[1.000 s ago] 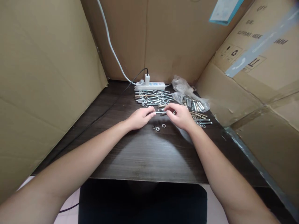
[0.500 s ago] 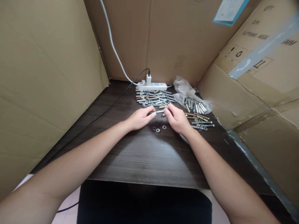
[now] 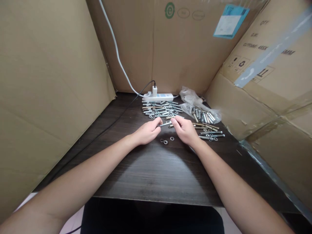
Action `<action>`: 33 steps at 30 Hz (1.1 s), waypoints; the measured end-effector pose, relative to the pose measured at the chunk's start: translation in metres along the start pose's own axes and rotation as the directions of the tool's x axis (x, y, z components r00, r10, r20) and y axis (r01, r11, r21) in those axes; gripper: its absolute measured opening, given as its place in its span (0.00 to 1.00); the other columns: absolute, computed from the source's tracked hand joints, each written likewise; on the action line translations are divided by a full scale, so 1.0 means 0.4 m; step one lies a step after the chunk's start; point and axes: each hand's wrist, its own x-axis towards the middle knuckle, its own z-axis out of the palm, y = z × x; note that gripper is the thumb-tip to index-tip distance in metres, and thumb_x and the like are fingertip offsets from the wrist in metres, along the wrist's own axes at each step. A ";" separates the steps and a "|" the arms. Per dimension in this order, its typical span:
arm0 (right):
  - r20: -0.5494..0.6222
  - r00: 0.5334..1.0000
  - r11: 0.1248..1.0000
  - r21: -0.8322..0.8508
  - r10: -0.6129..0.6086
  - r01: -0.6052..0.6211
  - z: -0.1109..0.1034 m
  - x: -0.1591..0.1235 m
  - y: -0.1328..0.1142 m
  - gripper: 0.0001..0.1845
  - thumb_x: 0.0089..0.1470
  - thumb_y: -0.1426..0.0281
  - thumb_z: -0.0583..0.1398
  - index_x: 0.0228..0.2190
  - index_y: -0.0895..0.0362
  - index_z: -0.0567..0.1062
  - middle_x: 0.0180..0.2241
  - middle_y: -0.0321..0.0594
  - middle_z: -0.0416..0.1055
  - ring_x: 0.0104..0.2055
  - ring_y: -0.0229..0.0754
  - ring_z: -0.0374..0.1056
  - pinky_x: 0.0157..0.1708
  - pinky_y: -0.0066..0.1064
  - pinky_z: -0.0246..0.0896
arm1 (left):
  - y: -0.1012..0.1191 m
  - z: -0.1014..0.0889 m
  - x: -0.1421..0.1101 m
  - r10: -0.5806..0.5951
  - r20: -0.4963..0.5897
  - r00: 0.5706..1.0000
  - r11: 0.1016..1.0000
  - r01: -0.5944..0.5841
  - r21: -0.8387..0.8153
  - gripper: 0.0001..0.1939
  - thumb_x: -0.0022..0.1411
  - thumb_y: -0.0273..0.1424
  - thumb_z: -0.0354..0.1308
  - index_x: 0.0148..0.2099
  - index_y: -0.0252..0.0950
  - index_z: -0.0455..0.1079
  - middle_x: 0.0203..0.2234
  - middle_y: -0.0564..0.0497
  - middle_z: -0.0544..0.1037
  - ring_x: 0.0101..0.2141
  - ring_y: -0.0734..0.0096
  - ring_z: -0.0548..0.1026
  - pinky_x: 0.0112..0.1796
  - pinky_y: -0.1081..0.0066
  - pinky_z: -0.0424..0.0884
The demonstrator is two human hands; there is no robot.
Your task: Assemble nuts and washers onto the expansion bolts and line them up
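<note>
A silver bolt [image 3: 166, 124] spans the gap between my two hands, slightly tilted with its right end higher. My left hand [image 3: 147, 131] is closed on its left end, fingers and thumb pinched together. At the other end, my right hand [image 3: 184, 130] is closed too, its fingertips covering the tip of the bolt. Just below lie a hex nut [image 3: 165, 142], a flat washer [image 3: 172, 138] and a thin ring [image 3: 162, 140] on the dark table [image 3: 156, 175]. Brass-coloured sleeves [image 3: 206, 126] rest beside my right hand.
Several bolts, sleeves and washers [image 3: 161, 110] lie in rows before a white power strip [image 3: 162, 97]. On the right are a clear plastic bag [image 3: 191, 96] with metal sleeves and some silver bolts [image 3: 211, 132]. Cardboard walls [image 3: 131, 42] enclose the table; a black cable [image 3: 107, 125] crosses its left side.
The camera has tilted up a little, so the table sits lower in view. The bolt between my hands has become slightly more tilted. The loose nut and washers stay in place.
</note>
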 end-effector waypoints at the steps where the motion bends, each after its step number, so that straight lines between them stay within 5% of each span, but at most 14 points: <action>1: -0.006 1.000 1.000 0.016 -0.005 0.005 0.001 -0.001 -0.001 0.17 0.61 0.61 0.49 0.24 0.56 0.63 0.22 0.34 0.62 0.24 0.36 0.58 0.28 0.28 0.50 | -0.001 0.000 0.001 -0.004 -0.012 1.000 1.000 0.004 -0.002 0.06 0.61 0.30 0.43 0.40 0.38 0.59 0.30 0.52 0.69 0.31 0.68 0.67 0.35 0.68 0.63; 5: -0.015 1.000 0.997 0.077 -0.009 0.010 0.003 -0.003 -0.002 0.12 0.61 0.62 0.50 0.30 0.55 0.66 0.26 0.36 0.66 0.28 0.38 0.61 0.30 0.28 0.53 | -0.001 -0.001 0.004 -0.013 -0.067 0.998 1.000 0.012 -0.007 0.06 0.61 0.30 0.43 0.38 0.37 0.59 0.28 0.53 0.68 0.30 0.69 0.66 0.33 0.69 0.61; 13: 0.096 0.995 0.996 0.088 -0.005 -0.003 0.012 -0.006 -0.004 0.22 0.61 0.58 0.47 0.19 0.55 0.57 0.18 0.33 0.55 0.22 0.36 0.55 0.27 0.28 0.49 | 0.020 -0.004 -0.004 0.121 -0.070 0.990 0.992 -0.123 -0.026 0.06 0.63 0.30 0.45 0.40 0.36 0.61 0.32 0.53 0.70 0.32 0.71 0.67 0.36 0.71 0.63; 24: 0.152 0.988 0.971 0.237 -0.005 -0.032 0.027 -0.017 -0.030 0.10 0.60 0.63 0.51 0.31 0.55 0.64 0.26 0.33 0.64 0.28 0.37 0.59 0.30 0.28 0.53 | 0.039 -0.013 -0.009 0.179 -0.071 0.981 0.981 -0.172 0.089 0.04 0.63 0.30 0.50 0.39 0.36 0.63 0.33 0.51 0.73 0.33 0.70 0.70 0.35 0.71 0.65; 33: 0.131 0.990 0.980 0.198 -0.048 0.021 0.024 -0.015 -0.033 0.16 0.60 0.63 0.50 0.23 0.57 0.63 0.20 0.33 0.60 0.24 0.35 0.57 0.27 0.27 0.51 | 0.039 -0.014 -0.007 0.255 -0.090 0.963 0.954 -0.236 0.187 0.06 0.63 0.30 0.50 0.43 0.36 0.63 0.34 0.51 0.73 0.35 0.68 0.71 0.37 0.69 0.64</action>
